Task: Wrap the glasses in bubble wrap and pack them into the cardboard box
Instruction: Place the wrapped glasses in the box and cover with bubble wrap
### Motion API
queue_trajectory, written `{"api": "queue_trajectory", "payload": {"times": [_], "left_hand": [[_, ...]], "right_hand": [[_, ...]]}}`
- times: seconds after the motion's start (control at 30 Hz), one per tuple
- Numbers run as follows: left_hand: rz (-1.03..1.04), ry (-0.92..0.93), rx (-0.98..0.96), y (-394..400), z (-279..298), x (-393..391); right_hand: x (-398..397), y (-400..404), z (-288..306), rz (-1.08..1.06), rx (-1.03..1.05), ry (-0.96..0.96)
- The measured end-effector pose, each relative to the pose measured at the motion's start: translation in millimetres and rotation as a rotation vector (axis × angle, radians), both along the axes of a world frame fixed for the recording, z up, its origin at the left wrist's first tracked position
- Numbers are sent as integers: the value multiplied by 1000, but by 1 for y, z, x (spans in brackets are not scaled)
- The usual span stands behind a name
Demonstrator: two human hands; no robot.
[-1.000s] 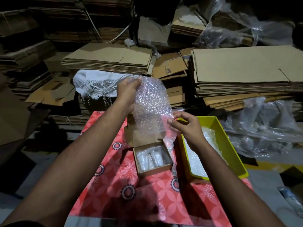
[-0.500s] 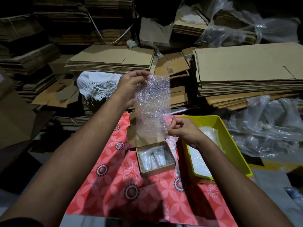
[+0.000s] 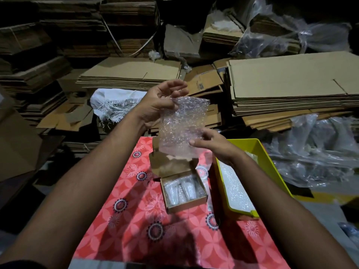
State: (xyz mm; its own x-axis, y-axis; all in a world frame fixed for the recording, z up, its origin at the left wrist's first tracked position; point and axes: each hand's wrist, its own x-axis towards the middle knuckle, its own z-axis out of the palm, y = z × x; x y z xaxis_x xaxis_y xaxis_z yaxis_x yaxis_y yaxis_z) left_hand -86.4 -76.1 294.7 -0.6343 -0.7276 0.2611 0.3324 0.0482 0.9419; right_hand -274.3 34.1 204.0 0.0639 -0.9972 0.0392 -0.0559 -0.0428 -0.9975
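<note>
Bubble wrap sheet [image 3: 182,125], one, pinched in left grip [image 3: 161,102] and right grip [image 3: 210,142].

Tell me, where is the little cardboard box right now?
In the head view the cardboard box sits open on the red patterned cloth, centre frame, just left of the yellow bin, below the bubble wrap sheet.
</note>
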Motion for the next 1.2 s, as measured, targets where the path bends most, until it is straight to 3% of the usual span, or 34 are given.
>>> {"api": "queue_trajectory", "payload": {"times": [0.07, 0.2, 0.33, 0.4, 0.57, 0.63, 0.73, 0.93, 1.07, 1.2], "left_hand": [[-40, 57, 33, -1, 1, 1], [-68, 80, 41, -5, 0, 3], [-78, 145, 50, -8, -1, 9], [-118, 139, 91, -13, -3, 16], [-95, -285, 286, -2, -51, 22], [38, -418, 204, 7, -68, 17], [210, -460, 2, 17, -70, 12], [280, -377, -124, 23, -66, 15], [245, -299, -57, 24, -61, 15], [161, -142, 100, 33, -57, 12]], "right_hand": [[6, -5, 4, -51, -42, 27], [10, -12, 8, -71, -48, -112], [12, -12, 12, -58, -87, 26], [13, -14, 12, -114, -77, -9], [13, -19, 16, -142, -28, -49], [9, -19, 12, -130, -5, -23], [2, -14, 5, -64, 19, -25], [-6, -8, 1, -149, -14, -138], [-5, -2, 8, -126, -8, -249], [-8, -1, 10, -125, -77, -199]]}}
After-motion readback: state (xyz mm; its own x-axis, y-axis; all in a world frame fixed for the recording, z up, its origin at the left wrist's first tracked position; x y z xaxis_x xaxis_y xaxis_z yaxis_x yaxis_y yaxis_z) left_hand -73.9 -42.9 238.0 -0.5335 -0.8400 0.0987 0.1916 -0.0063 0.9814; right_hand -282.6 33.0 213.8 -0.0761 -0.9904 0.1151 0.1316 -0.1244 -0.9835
